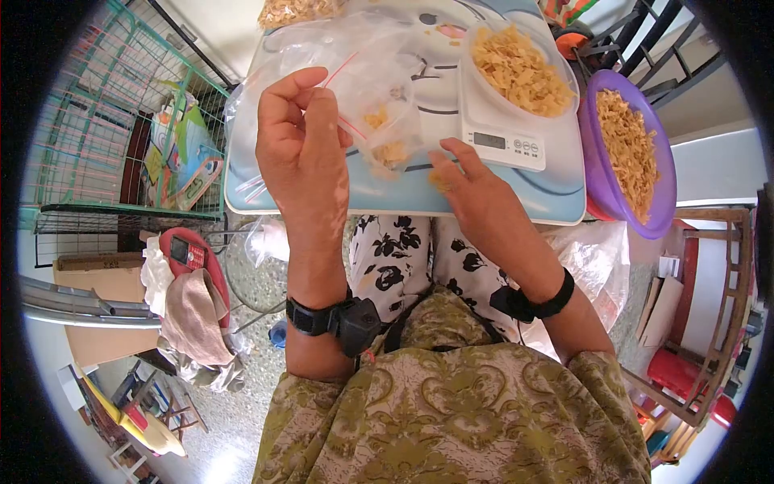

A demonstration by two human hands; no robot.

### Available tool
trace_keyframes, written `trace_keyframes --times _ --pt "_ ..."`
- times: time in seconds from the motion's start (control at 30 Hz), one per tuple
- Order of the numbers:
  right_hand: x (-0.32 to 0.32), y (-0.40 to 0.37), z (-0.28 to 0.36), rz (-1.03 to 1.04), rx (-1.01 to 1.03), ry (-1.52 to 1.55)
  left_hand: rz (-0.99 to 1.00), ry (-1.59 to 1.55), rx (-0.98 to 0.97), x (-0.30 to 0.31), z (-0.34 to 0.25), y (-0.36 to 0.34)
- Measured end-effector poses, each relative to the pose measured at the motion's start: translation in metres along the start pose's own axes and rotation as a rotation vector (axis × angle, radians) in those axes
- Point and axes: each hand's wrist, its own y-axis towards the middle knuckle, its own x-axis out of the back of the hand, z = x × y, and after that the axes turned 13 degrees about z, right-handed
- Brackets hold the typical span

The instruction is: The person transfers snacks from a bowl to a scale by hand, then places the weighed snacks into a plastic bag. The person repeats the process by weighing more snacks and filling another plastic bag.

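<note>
My left hand (306,149) has its fingers curled at the mouth of a clear zip bag (395,121) with a red seal line, gripping its edge. A few yellow flaky pieces (391,153) lie inside the bag. To the right of the bag, my right hand (484,194) is over the table's near edge, with a yellow piece (439,181) at its fingertips; the fingers partly hide it. Beyond that hand, a white digital scale (504,149) carries a clear bowl (476,81) of yellow flakes (524,68). Its display digits are too small to read.
The table (548,194) is pale blue with printed drawings. A purple basin (665,194) of similar flakes (625,145) stands at its right edge. A filled bag (298,11) lies at the back. On the left are a green wire cage (105,89) and a red stool (211,262) holding a phone (187,252).
</note>
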Motion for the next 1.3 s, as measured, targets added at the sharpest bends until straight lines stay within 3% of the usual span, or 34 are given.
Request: trace_keyframes --times 0.3,0.4,0.47,0.8,0.9,1.0,1.07,1.1,1.3 --pt "0.004 0.009 0.004 0.142 -0.012 -0.236 0.036 -0.08 0.005 0.007 0.005 0.0" --pt "0.004 0.014 0.001 0.164 0.047 -0.214 0.045 -0.068 0.005 0.005 0.004 -0.001" --pt "0.002 0.017 -0.002 0.069 0.165 -0.254 0.038 -0.067 0.028 0.004 0.004 -0.001" --pt "0.0 0.025 -0.007 0.124 0.073 -0.159 0.07 -0.084 0.135 -0.001 0.001 -0.004" --pt "0.004 0.022 -0.013 0.036 0.107 0.007 0.07 -0.119 0.145 -0.005 0.001 -0.005" --pt "0.022 0.018 -0.006 -0.077 0.036 0.281 0.088 -0.151 0.143 -0.006 0.001 -0.006" --pt "0.036 0.018 0.001 -0.233 -0.086 0.686 0.097 -0.143 0.139 -0.007 0.003 -0.006" --pt "0.045 0.018 0.008 -0.236 -0.09 0.685 0.105 -0.134 0.135 -0.008 0.004 -0.006" --pt "0.067 0.043 0.043 -0.46 0.288 0.89 0.116 -0.119 0.143 -0.013 0.003 -0.007"
